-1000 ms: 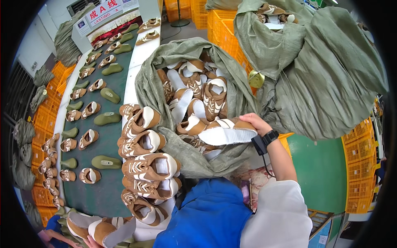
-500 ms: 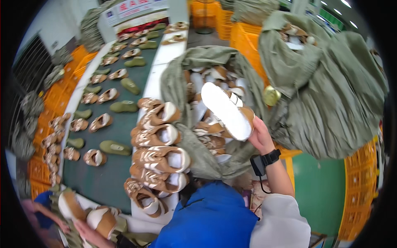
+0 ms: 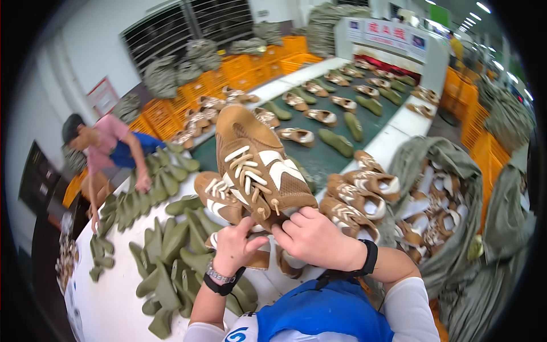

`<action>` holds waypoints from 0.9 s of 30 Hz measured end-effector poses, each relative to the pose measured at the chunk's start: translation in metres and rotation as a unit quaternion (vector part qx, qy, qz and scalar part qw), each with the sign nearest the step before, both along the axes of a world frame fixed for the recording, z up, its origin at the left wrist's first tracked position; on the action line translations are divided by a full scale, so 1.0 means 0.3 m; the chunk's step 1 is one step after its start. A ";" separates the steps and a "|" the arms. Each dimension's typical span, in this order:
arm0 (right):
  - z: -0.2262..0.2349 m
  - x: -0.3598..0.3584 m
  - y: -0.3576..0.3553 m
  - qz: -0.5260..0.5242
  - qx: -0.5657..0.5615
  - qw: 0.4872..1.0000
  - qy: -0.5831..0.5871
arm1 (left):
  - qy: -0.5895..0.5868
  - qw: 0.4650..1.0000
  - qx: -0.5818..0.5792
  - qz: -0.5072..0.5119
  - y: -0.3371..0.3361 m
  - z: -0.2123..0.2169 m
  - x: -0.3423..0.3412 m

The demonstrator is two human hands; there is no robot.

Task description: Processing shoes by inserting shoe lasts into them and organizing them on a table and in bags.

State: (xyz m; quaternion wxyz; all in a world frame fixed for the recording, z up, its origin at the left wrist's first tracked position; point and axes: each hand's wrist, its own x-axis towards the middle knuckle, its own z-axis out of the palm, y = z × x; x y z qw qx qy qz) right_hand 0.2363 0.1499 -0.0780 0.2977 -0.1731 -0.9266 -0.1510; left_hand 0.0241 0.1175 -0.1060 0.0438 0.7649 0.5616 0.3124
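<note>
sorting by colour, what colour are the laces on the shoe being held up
Cream white laces on the brown shoe, seen in the head view.

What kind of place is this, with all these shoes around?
Most likely a shoe factory line. A green conveyor belt carries rows of brown shoes, green shoe lasts lie heaped on the white table, and an open sack holds more shoes.

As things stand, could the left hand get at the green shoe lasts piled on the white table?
Probably yes. The left hand grips the brown shoe together with the right hand, so it would have to let go first. The green shoe lasts lie just below and left of it, uncovered.
</note>
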 end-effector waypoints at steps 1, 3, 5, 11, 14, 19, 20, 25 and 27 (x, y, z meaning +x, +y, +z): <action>0.002 -0.040 0.010 0.014 0.005 0.999 -0.029 | -0.013 1.000 -0.013 0.009 -0.012 -0.012 -0.026; 0.011 -0.104 0.022 0.073 0.016 0.994 -0.078 | -0.006 0.999 -0.007 0.032 -0.037 -0.055 -0.076; 0.018 -0.165 0.030 0.137 0.022 0.985 -0.099 | -0.052 0.998 -0.025 0.028 -0.044 -0.094 -0.139; 0.009 -0.302 0.042 0.235 -0.046 0.967 -0.082 | -0.153 0.978 -0.110 0.093 -0.031 -0.064 -0.212; 0.054 -0.295 0.040 0.296 -0.099 0.948 0.059 | -0.052 0.992 -0.066 0.090 0.047 -0.072 -0.389; -0.046 -0.192 0.145 0.151 -0.223 0.957 0.110 | 0.135 0.967 -0.095 0.194 0.232 0.124 -0.776; -0.070 -0.172 0.161 0.122 -0.243 0.957 0.097 | 0.168 0.955 -0.087 0.230 0.268 0.143 -0.849; -0.165 -0.078 0.184 -0.031 -0.334 0.941 0.052 | 0.354 0.860 -0.139 0.341 0.517 0.035 -1.213; -0.196 -0.064 0.179 -0.087 -0.348 0.931 0.065 | 0.415 0.804 -0.159 0.394 0.577 -0.043 -1.322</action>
